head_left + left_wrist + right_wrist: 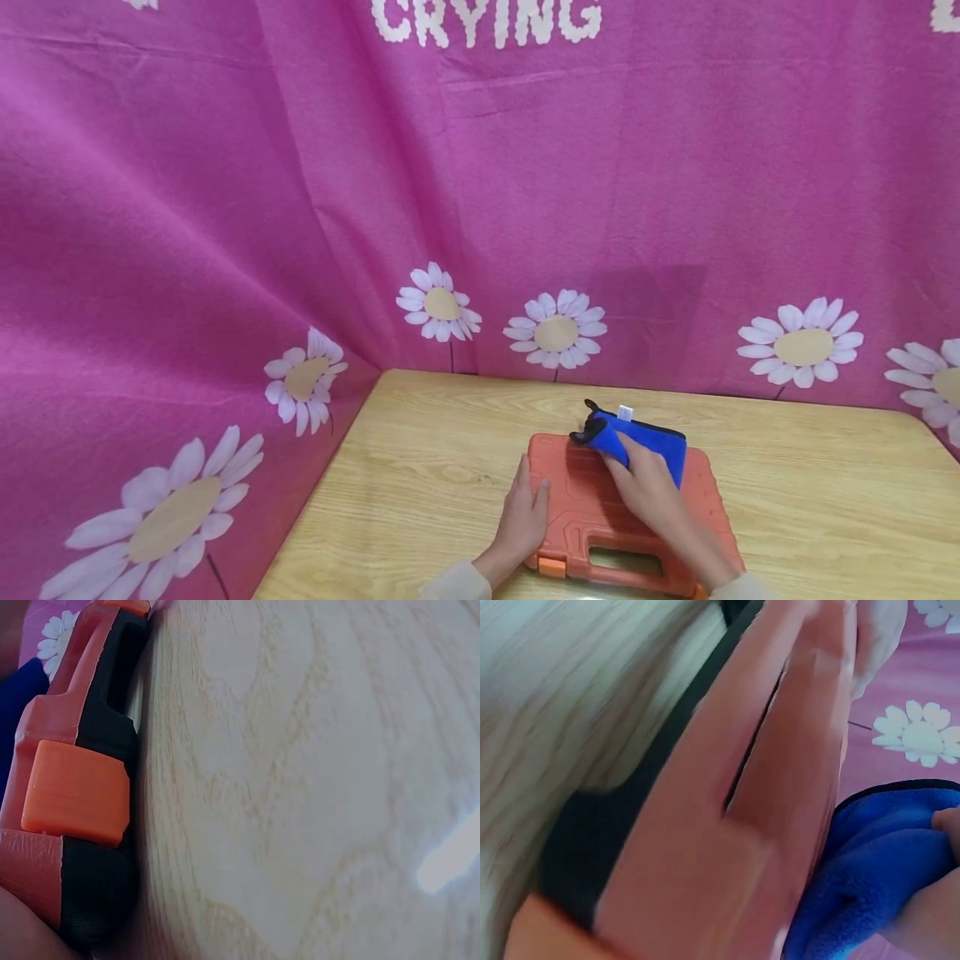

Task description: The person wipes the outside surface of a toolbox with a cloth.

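Note:
An orange-red plastic carrying case lies flat on the wooden table, its handle toward the person. Its underside is black, and a bright orange latch shows in the left wrist view. My left hand rests against the left side of the case, thumb on the lid's edge. Above the lid my right hand grips a blue cloth with black edging and a small white tag. In the right wrist view the bunched cloth lies against the lid, with fingers partly visible beside it.
The light wood table extends to both sides of the case. A pink-purple curtain with daisies and white lettering hangs behind the table and along its left side.

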### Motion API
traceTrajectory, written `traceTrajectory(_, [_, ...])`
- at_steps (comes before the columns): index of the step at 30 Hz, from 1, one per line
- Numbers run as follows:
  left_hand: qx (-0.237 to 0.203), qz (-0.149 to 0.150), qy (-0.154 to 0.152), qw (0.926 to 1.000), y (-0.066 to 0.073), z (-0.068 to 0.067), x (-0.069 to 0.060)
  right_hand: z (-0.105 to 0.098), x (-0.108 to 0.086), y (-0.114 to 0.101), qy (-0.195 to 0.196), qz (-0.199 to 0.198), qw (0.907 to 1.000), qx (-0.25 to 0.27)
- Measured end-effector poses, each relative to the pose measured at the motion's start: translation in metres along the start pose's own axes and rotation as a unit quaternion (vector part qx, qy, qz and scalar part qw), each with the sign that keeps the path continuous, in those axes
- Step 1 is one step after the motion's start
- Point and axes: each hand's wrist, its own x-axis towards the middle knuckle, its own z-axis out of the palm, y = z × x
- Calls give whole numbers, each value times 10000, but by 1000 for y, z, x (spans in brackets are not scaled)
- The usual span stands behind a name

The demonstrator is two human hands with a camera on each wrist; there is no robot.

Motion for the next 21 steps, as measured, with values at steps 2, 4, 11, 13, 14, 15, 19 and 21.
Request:
traceTrajectory(2, [10, 59, 50, 10000, 0, 0, 0, 5, 4, -5, -99, 107, 9997, 180])
traceTrajectory(4, [52, 93, 98, 9999, 0, 0, 0, 9, 8, -10, -144, 162, 9993, 314])
traceTrajectory(11, [153, 313, 197, 9992, -3, 0, 0, 32, 17, -26, -243, 117, 9971, 705])
traceTrajectory(13, [238, 417, 278, 9985, -4, 0, 0, 40, 18, -31, -340, -44, 9968, 720])
traceTrajectory(14, [261, 454, 297, 9982, -5, 1, 1, 44, 18, -32, -396, -143, 9967, 688])
traceTrajectory(15, [298, 511, 323, 9977, -5, 1, 1, 48, 18, -34, -477, -240, 9964, 659])
traceTrajectory(19, [340, 825, 314, 9955, -7, 2, 2, 61, 16, -39, -914, -555, 9934, 404])
traceTrajectory(21, [355, 849, 259, 9954, -7, 2, 2, 66, 13, -40, -1084, -634, 9919, 204])
